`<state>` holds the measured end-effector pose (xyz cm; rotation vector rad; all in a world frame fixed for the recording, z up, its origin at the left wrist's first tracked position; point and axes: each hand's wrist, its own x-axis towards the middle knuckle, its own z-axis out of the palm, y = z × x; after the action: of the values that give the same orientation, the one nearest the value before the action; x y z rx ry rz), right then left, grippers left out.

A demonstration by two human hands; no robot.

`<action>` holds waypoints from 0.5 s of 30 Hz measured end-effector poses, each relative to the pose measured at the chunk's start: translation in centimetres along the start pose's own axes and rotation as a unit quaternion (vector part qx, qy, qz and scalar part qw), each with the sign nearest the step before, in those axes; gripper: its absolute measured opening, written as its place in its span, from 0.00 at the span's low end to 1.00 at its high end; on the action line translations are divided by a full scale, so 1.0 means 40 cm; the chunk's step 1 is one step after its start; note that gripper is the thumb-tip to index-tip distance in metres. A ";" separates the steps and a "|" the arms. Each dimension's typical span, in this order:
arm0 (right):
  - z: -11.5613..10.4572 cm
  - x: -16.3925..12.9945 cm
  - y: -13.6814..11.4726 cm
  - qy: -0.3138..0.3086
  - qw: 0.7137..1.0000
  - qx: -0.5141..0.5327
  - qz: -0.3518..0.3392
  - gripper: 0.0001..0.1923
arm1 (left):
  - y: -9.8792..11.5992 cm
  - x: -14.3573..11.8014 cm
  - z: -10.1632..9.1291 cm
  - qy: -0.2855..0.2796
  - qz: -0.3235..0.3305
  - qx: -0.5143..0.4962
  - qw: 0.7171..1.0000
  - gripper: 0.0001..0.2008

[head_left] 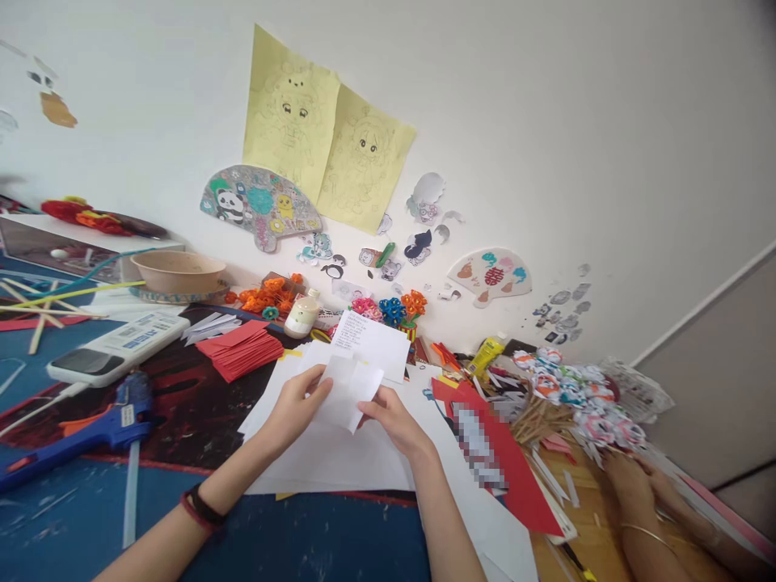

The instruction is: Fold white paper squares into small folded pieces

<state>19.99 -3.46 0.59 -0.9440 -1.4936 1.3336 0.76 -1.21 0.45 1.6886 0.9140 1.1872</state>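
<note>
A small folded piece of white paper (344,394) is held up above the sheets on the table. My left hand (301,402) pinches its left edge between thumb and fingers. On the opposite side, my right hand (393,416) grips the lower right edge, where a fold stands up. Both hands are closed on the same paper. Just behind it lies a white sheet with lines of writing (388,349). Beneath my hands spread large white sheets (364,473). To the left of them is a stack of red paper pieces (239,349), near a bottle of pale liquid (301,315).
At the left lie a blue glue gun (121,416), a white handheld device (118,352) and a beige bowl (178,271). A yellow bottle (487,354) and a red sheet (515,469) are on the right. Another person's arms (634,493) reach in beside wrapped bundles (597,392).
</note>
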 end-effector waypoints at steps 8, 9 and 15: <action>0.016 -0.002 -0.010 0.063 0.996 0.065 -0.010 0.23 | 0.035 -0.005 0.006 -0.053 -0.074 -0.107 0.990 0.16; 0.021 -0.002 -0.015 0.054 0.996 0.065 -0.014 0.24 | 0.039 -0.007 0.006 -0.065 -0.083 -0.128 0.986 0.15; 0.025 -0.003 -0.019 0.018 0.999 0.039 0.007 0.20 | 0.034 -0.009 0.000 -0.094 -0.113 -0.179 0.973 0.16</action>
<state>19.09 -3.99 1.30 -0.9252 -1.3996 1.3669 0.77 -2.05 1.59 1.3412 0.7052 0.9547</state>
